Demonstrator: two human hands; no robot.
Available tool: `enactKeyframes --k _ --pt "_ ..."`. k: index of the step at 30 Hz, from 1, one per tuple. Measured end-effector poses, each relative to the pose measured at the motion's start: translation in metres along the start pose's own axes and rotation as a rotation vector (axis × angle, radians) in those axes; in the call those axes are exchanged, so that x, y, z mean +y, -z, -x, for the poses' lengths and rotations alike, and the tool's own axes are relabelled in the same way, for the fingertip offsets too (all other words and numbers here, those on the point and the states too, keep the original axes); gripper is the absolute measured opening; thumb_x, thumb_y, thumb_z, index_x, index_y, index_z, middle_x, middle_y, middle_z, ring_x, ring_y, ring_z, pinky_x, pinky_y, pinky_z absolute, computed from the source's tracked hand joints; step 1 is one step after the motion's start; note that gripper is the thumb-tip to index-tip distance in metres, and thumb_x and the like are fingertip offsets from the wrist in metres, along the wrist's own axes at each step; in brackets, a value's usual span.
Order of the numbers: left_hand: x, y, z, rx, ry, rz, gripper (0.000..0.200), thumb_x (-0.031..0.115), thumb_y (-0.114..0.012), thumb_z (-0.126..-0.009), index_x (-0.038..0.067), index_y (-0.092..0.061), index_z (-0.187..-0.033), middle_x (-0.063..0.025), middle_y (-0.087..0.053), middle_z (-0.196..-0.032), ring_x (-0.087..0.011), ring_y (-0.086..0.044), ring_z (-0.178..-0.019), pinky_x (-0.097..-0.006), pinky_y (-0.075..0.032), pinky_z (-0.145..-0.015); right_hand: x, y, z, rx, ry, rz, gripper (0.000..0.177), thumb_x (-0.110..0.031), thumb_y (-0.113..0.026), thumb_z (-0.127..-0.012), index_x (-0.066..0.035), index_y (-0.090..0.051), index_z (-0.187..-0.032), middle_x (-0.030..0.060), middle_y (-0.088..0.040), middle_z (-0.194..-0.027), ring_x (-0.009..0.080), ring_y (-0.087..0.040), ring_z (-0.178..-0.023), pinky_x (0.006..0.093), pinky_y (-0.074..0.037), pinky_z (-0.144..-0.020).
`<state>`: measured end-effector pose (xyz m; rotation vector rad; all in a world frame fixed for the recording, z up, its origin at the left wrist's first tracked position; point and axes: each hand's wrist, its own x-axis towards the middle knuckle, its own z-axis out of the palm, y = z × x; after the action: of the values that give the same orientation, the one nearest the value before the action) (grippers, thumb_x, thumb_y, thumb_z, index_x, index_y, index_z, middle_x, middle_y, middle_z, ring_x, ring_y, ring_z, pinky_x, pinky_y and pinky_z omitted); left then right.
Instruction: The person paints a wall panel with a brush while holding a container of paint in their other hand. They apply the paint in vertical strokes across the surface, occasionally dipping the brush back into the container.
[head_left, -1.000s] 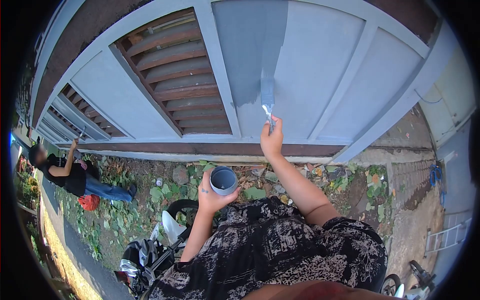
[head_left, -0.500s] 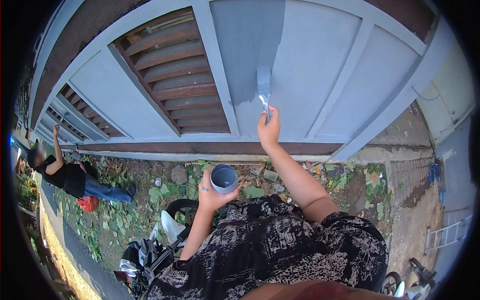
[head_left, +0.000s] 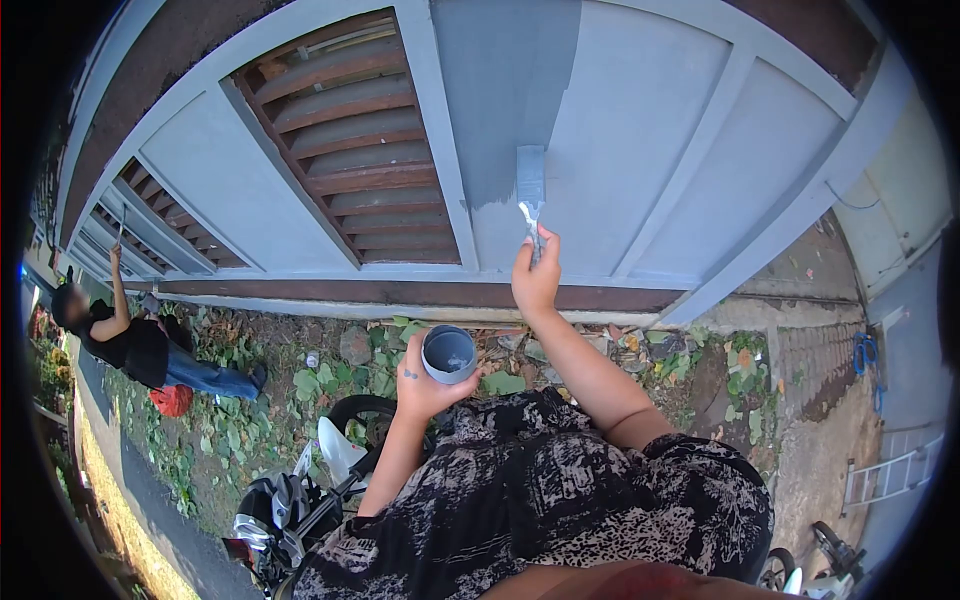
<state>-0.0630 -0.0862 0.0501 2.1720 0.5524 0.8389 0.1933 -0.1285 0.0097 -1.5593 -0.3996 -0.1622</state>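
Note:
My right hand [head_left: 537, 275] grips the handle of a paintbrush [head_left: 531, 180], whose bristles lie against the wall panel [head_left: 630, 130]. Darker grey wet paint [head_left: 500, 80] covers the left part of that panel, with a ragged lower edge beside the brush. In front of my body, my left hand [head_left: 420, 388] is wrapped around a paint cup [head_left: 449, 354]. Some grey paint shows inside the cup, and grey spots mark the back of that hand.
A slatted vent [head_left: 350, 140] sits left of the panel. Further left, another person [head_left: 130, 340] reaches a tool up to the wall. A motorbike [head_left: 300, 510] stands close on my left. Leafy ground [head_left: 310, 390] runs along the wall base; a ladder [head_left: 895, 470] is at right.
The brush and my right hand have shifted slightly down the panel. The other person's arm and tool have moved a little. My left hand keeps the cup in nearly the same place.

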Motion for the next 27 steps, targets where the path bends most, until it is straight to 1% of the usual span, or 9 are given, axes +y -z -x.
enactKeyframes --k 1,8,13,16,17,19,23,26,27 --pt "-0.001 -0.001 0.0 0.0 0.001 0.003 0.081 0.033 -0.101 -0.065 0.001 -0.058 -0.126 -0.0175 -0.079 -0.105 -0.0304 -0.08 -0.098 -0.0425 -0.064 -0.087 -0.005 0.0 -0.003 0.027 0.042 -0.03 0.029 -0.015 -0.06 -0.107 -0.006 -0.057 -0.134 0.014 -0.071 -0.077 0.0253 -0.068 -0.063 0.0412 -0.051 -0.061" --pt "0.004 -0.002 -0.003 -0.023 0.002 0.031 0.08 0.033 -0.101 -0.065 0.001 -0.059 -0.125 -0.0174 -0.079 -0.106 -0.0304 -0.08 -0.098 -0.0421 -0.064 -0.087 -0.001 -0.008 -0.027 0.028 -0.023 0.012 0.028 -0.016 -0.06 -0.107 -0.007 -0.057 -0.134 0.0133 -0.072 -0.079 0.0246 -0.068 -0.065 0.0414 -0.051 -0.062" --pt "0.001 -0.002 -0.001 -0.006 -0.01 0.033 0.08 0.032 -0.102 -0.065 0.001 -0.059 -0.124 -0.0178 -0.079 -0.106 -0.0306 -0.08 -0.098 -0.042 -0.064 -0.087 0.02 -0.006 -0.024 0.03 -0.032 0.17 0.03 -0.021 -0.058 -0.106 -0.01 -0.055 -0.133 0.0195 -0.071 -0.076 0.04 -0.07 -0.068 0.0521 -0.051 -0.064" --pt "0.003 -0.001 -0.001 -0.007 0.003 0.037 0.08 0.032 -0.102 -0.065 0.0 -0.059 -0.125 -0.0181 -0.079 -0.106 -0.0308 -0.08 -0.099 -0.042 -0.064 -0.087 0.032 -0.001 -0.017 -0.01 -0.097 0.267 0.03 -0.023 -0.058 -0.106 -0.011 -0.055 -0.132 0.0211 -0.071 -0.075 0.0442 -0.07 -0.07 0.0557 -0.051 -0.065" --pt "0.002 -0.001 -0.001 -0.005 0.002 0.038 0.08 0.032 -0.102 -0.065 0.0 -0.059 -0.125 -0.0181 -0.079 -0.106 -0.0308 -0.08 -0.099 -0.042 -0.064 -0.087 0.036 0.0 -0.015 -0.01 -0.094 0.267 0.03 -0.023 -0.058 -0.106 -0.011 -0.055 -0.132 0.0211 -0.071 -0.075 0.0442 -0.07 -0.07 0.0557 -0.051 -0.065" --pt "0.0 -0.001 0.0 0.001 -0.003 0.02 0.079 0.031 -0.101 -0.065 0.0 -0.059 -0.124 -0.018 -0.079 -0.107 -0.0304 -0.08 -0.099 -0.0418 -0.063 -0.087 0.039 0.004 -0.009 -0.036 -0.135 0.338 0.028 -0.022 -0.059 -0.106 -0.008 -0.057 -0.131 0.0182 -0.07 -0.075 0.036 -0.069 -0.067 0.0493 -0.052 -0.066" --pt "0.003 0.0 0.0 -0.005 -0.014 0.04 0.078 0.031 -0.101 -0.065 0.0 -0.059 -0.123 -0.0176 -0.078 -0.106 -0.0299 -0.08 -0.098 -0.0416 -0.063 -0.087 0.039 0.013 0.005 -0.041 -0.157 0.319 0.031 -0.021 -0.06 -0.106 -0.007 -0.056 -0.133 0.0178 -0.07 -0.077 0.0319 -0.069 -0.068 0.0468 -0.051 -0.066" --pt "0.006 0.001 -0.001 0.004 -0.017 0.029 0.078 0.031 -0.101 -0.065 0.001 -0.06 -0.123 -0.0173 -0.078 -0.106 -0.0296 -0.08 -0.097 -0.0415 -0.063 -0.087 0.008 0.017 0.005 0.048 -0.069 0.145 0.03 -0.018 -0.06 -0.107 -0.007 -0.056 -0.134 0.014 -0.069 -0.075 0.0272 -0.067 -0.064 0.0432 -0.051 -0.062" --pt "0.005 0.001 0.0 0.008 -0.013 0.029 0.077 0.031 -0.101 -0.065 0.001 -0.06 -0.123 -0.0173 -0.078 -0.105 -0.0297 -0.08 -0.097 -0.0416 -0.063 -0.087 -0.006 0.02 -0.001 0.045 -0.026 0.013 0.029 -0.016 -0.059 -0.107 -0.005 -0.057 -0.134 0.0101 -0.068 -0.076 0.02 -0.063 -0.065 0.0382 -0.049 -0.062"
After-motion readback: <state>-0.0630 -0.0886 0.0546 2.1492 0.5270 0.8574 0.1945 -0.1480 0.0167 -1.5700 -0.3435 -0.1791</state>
